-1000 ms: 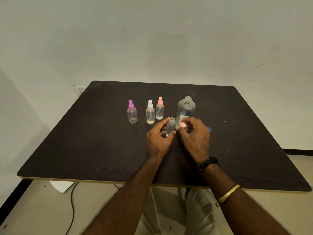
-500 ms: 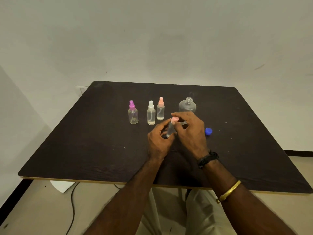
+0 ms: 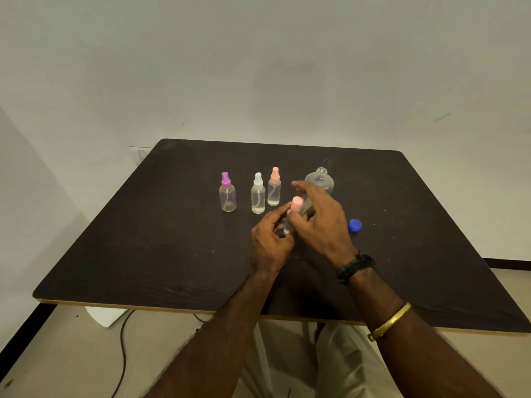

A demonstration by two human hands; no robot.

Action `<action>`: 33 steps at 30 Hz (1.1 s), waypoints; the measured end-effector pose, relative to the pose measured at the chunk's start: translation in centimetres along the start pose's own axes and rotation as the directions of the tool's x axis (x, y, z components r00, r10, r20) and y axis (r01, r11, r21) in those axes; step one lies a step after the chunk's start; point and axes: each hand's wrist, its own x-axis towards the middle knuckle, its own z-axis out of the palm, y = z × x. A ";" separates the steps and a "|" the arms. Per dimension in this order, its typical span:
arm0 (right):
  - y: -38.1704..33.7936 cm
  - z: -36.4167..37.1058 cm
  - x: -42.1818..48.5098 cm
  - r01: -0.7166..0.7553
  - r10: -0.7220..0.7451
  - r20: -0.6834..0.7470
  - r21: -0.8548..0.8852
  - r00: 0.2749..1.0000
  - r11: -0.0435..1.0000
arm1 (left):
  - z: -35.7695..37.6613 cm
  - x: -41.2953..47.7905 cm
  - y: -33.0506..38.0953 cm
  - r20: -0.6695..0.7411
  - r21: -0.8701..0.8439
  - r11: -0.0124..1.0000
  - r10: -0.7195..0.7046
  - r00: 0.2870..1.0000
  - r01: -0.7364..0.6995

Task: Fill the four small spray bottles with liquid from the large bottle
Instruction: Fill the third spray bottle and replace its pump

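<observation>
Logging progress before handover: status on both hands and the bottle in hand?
Left hand grips the small bottle. Right hand at its pink spray top, grip unclear. Three capped spray bottles stand behind; large bottle open, blue cap lying apart. Nothing in the way.

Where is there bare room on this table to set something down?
Free: table left of the purple-capped bottle, right of the blue cap, and behind the large bottle. Crowded: the middle, among the white-capped bottle, pink-capped bottle, left hand and right hand.

The gripped bottle (image 3: 288,225) is made of clear, smooth plastic, its cap (image 3: 296,203) of pink plastic. Under the grip the table (image 3: 161,248) is finished in matt wood grain; a shiny metal bangle (image 3: 389,321) is worn behind.
</observation>
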 end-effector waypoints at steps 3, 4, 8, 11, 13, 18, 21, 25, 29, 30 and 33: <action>-0.1 0.0 -0.3 0.032 -0.032 -0.056 -0.010 0.998 0.999 | 0.1 0.0 -0.1 0.004 -0.010 1.000 0.012 1.000 -0.012; -0.1 0.0 -0.3 0.032 -0.034 -0.075 -0.035 0.997 0.999 | 0.1 0.0 -0.1 0.005 -0.012 1.000 0.014 1.000 -0.014; -0.1 0.0 0.4 -0.030 0.019 -0.069 -0.167 0.997 0.985 | 0.1 0.0 -0.4 0.009 0.009 1.000 0.020 1.000 -0.021; -0.1 0.1 0.4 0.005 -0.007 -0.036 -0.069 0.999 0.998 | 0.1 0.0 -0.4 -0.011 -0.003 1.000 0.010 1.000 -0.010; -0.1 0.1 0.2 0.004 -0.002 -0.028 0.063 1.000 0.998 | 0.0 0.0 -0.2 -0.021 0.002 1.000 0.019 1.000 -0.019; -0.5 0.0 0.5 -0.041 0.040 -0.091 -0.008 0.995 0.999 | 0.0 -0.1 0.0 -0.030 0.023 0.998 0.054 0.998 -0.054; -0.7 -0.1 0.5 -0.052 0.056 -0.090 0.044 0.994 0.998 | 0.0 -0.1 -0.1 -0.029 0.043 0.998 0.054 0.998 -0.053; -1.0 0.1 0.1 -0.058 0.055 0.021 0.234 0.998 0.970 | -0.1 -0.2 0.3 -0.057 0.049 0.995 0.085 0.995 -0.082; -0.9 0.2 0.4 -0.105 0.115 -0.031 0.236 0.993 0.966 | -0.2 -0.1 0.4 -0.055 0.080 0.992 0.105 0.993 -0.100; -0.9 0.2 0.5 -0.127 0.137 -0.024 0.243 0.990 0.962 | -0.2 -0.1 0.4 -0.056 0.096 0.990 0.106 0.993 -0.100; -1.0 0.2 0.5 -0.139 0.136 0.030 0.242 0.990 0.960 | -0.1 -0.2 0.2 -0.078 0.099 0.991 0.095 0.992 -0.087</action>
